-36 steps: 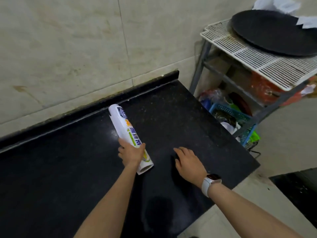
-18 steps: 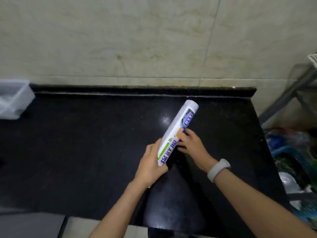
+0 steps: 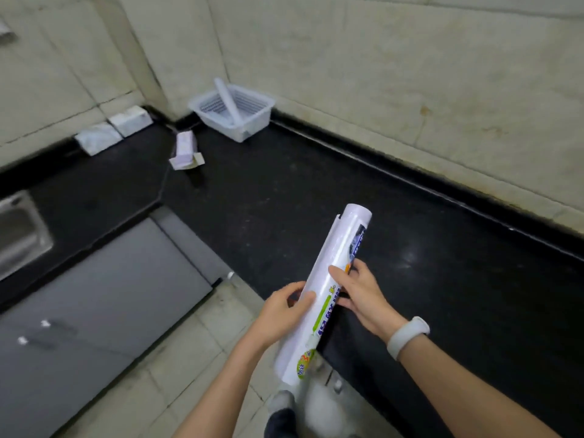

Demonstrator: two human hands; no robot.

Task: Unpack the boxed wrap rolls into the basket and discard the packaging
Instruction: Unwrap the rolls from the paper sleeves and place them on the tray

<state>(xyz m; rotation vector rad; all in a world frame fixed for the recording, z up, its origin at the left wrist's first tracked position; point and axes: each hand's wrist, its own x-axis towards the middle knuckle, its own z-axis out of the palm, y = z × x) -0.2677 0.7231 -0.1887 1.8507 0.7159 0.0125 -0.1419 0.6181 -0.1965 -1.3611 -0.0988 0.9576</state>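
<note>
A white wrap roll (image 3: 328,279) with a printed blue, green and orange label is held slanted above the counter's front edge. My left hand (image 3: 281,311) grips its lower half from the left. My right hand (image 3: 357,292), with a white wristband, holds its middle from the right. In the far corner a clear plastic basket (image 3: 252,121) stands on the black counter (image 3: 316,191). One white roll (image 3: 227,101) leans inside it. An opened pale purple box (image 3: 185,150) lies on the counter in front of the basket.
Two white packets (image 3: 131,120) (image 3: 98,139) lie along the left wall. A steel sink (image 3: 19,232) is at the far left. Grey cabinet doors (image 3: 94,311) run below the counter, with tiled floor (image 3: 189,358) beneath me.
The view has swung left, bringing the basket, box and sink into sight. The roll has left the counter and both hands now hold it in the air.
</note>
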